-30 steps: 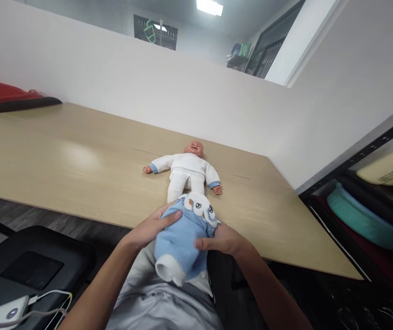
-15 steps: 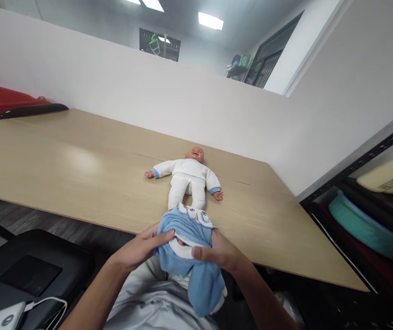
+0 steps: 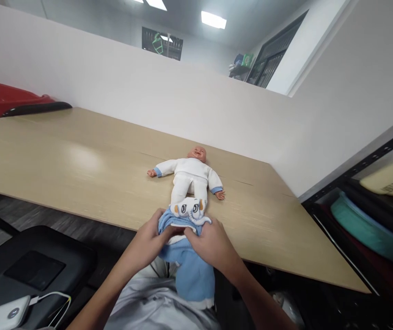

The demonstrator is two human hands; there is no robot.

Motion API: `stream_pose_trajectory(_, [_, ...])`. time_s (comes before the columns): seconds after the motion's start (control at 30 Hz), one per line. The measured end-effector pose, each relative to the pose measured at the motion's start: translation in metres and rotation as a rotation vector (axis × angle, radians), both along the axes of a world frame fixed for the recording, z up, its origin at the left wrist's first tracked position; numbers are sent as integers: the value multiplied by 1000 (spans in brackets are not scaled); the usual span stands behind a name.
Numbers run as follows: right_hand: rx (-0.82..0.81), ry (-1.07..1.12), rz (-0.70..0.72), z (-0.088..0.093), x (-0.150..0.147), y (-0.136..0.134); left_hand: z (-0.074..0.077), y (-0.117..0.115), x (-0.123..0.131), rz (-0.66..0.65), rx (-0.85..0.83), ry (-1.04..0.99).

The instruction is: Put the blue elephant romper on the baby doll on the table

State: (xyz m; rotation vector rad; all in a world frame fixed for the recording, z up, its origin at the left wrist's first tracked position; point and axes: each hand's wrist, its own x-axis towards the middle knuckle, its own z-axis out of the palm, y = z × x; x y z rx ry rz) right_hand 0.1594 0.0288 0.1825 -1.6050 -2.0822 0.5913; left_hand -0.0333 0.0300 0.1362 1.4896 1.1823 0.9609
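Observation:
Between my hands is a soft blue-and-white garment (image 3: 194,275) with an animal face, eyes and a trunk sewn on it. My left hand (image 3: 150,238) grips its left side, thumb at the white-lined opening. My right hand (image 3: 212,240) holds the other side, its thumb also at that opening. The lower part hangs over my lap. Just beyond lies a baby doll (image 3: 191,172) on its back, head away from me, dressed in white with blue cuffs, arms spread. The garment hides the doll's lower legs and feet.
The wooden table (image 3: 89,183) runs up to a white partition (image 3: 141,87). A red tub (image 3: 7,98) is at the far left. A black chair (image 3: 58,256) bears a white power bank (image 3: 3,314) with a cable. At right, a shelf holds a teal basin (image 3: 368,231).
The garment's animal face has turned up toward me and shows more fully. My hands have drawn closer together at the opening. The doll stays in place.

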Motion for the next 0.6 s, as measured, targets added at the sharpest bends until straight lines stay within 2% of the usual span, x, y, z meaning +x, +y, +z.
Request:
stream_pose_trajectory(0.13, [-26,-183,-9,-19,-9,2,-20,5,4,9,-7,463])
stream_pose_trajectory(0.23, [-20,-250,-44,-34,-14,7,-22,9,9,-10,36,749])
stream_pose_trajectory(0.3, [7,-244,-65,-46,-14,10,-23,12,11,-9,82,829])
stream_pose_trajectory(0.47, [89,-196,-74,-73,-11,15,-42,20,15,91,154,833])
stream_pose_trajectory(0.53, [94,-177,-88,-77,-9,16,-53,26,15,96,161,717])
stream_pose_trajectory(0.6, [99,-138,-58,-78,-5,18,-61,34,13,63,187,515])
